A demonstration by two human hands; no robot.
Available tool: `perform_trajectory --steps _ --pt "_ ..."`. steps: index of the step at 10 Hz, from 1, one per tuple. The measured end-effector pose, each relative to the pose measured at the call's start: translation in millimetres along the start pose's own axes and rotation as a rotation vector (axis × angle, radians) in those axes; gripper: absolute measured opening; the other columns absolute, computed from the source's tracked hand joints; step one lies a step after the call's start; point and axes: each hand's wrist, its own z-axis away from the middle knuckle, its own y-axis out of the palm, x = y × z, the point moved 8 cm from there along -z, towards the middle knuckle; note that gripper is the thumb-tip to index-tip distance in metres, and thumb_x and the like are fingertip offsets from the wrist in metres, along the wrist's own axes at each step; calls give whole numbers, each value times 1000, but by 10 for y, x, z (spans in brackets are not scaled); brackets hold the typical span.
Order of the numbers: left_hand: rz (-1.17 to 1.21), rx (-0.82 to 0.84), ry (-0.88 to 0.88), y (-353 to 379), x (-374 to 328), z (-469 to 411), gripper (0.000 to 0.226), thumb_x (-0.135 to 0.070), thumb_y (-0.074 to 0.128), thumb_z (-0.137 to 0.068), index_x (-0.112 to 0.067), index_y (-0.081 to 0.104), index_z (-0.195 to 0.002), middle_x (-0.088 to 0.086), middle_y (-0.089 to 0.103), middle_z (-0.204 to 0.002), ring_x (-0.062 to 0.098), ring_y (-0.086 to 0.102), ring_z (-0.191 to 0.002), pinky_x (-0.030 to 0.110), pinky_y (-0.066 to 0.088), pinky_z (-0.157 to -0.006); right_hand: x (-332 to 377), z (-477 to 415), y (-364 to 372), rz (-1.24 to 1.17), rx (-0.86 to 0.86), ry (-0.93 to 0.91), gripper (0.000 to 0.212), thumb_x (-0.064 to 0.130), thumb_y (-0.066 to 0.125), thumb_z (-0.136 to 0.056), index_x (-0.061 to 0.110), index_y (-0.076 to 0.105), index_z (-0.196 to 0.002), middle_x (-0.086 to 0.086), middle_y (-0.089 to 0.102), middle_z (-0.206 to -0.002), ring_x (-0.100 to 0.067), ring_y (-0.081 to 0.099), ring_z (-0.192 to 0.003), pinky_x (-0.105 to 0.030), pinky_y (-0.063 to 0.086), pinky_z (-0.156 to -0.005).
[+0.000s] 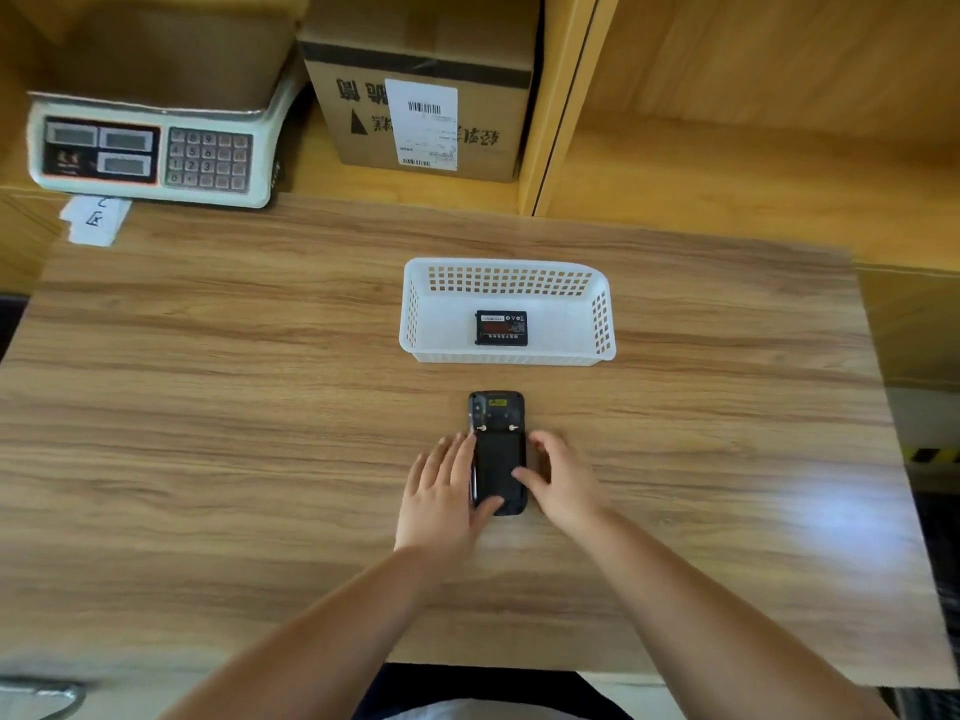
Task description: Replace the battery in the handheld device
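Wood-grain table point(260, 407) smooth, faintly glossy; basket point(602, 324) white perforated plastic; device point(497, 459) matt black.

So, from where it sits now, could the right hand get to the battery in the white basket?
Probably yes. The right hand rests at the handheld device, and the battery lies flat in the open-topped basket just beyond it. Nothing stands between them; only the low basket wall needs clearing.

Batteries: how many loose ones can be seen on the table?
1. The battery lies flat in the white basket, beyond the handheld device. The device's back cover is on, so another may be hidden inside it.
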Motion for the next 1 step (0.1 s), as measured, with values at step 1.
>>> perform_trajectory --steps 1 --pt "-148 -21 130 224 146 374 81 -54 50 -86 -12 24 -151 5 15 -163 27 34 -143 42 7 -118 -111 327 131 369 108 -102 67 45 60 -86 21 35 -143 -1 29 -148 -21 34 -134 -36 37 -107"
